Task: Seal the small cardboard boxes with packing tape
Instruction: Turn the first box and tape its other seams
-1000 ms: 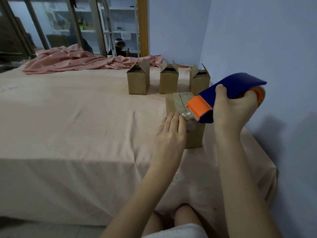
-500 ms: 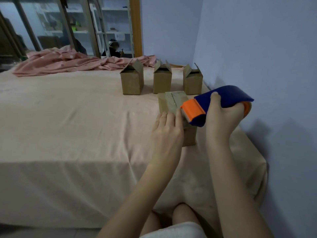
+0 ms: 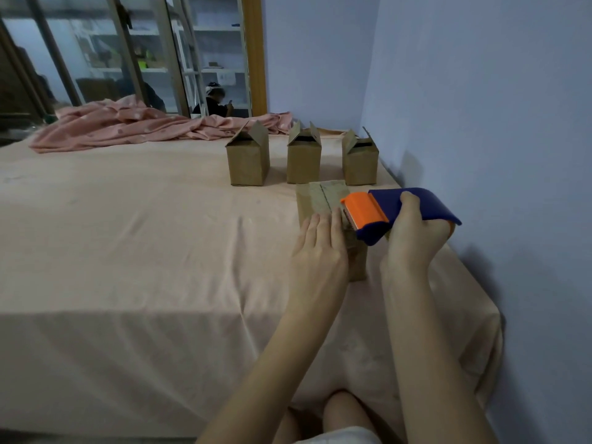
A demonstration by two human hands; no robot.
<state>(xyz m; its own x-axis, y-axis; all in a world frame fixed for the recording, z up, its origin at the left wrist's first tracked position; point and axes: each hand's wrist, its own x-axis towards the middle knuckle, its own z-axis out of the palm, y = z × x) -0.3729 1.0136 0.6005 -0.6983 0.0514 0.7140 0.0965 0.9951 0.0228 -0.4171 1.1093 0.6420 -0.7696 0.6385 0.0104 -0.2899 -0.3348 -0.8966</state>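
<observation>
Peach cloth table (image 3: 128,235) | right hand (image 3: 413,241) grips plastic dispenser (image 3: 400,213) | cardboard box (image 3: 320,200)

Lilac walls (image 3: 480,91) — glazed window (image 3: 128,49)

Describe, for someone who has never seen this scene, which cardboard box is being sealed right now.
Find the bed with the peach sheet and follow its side along the blue wall. Three boxes with raised flaps stand there in a row; the box being sealed stands in front of them, nearer the person. Only its flaps lie flat, with the left hand pressing it and the tape dispenser at its top.
</observation>
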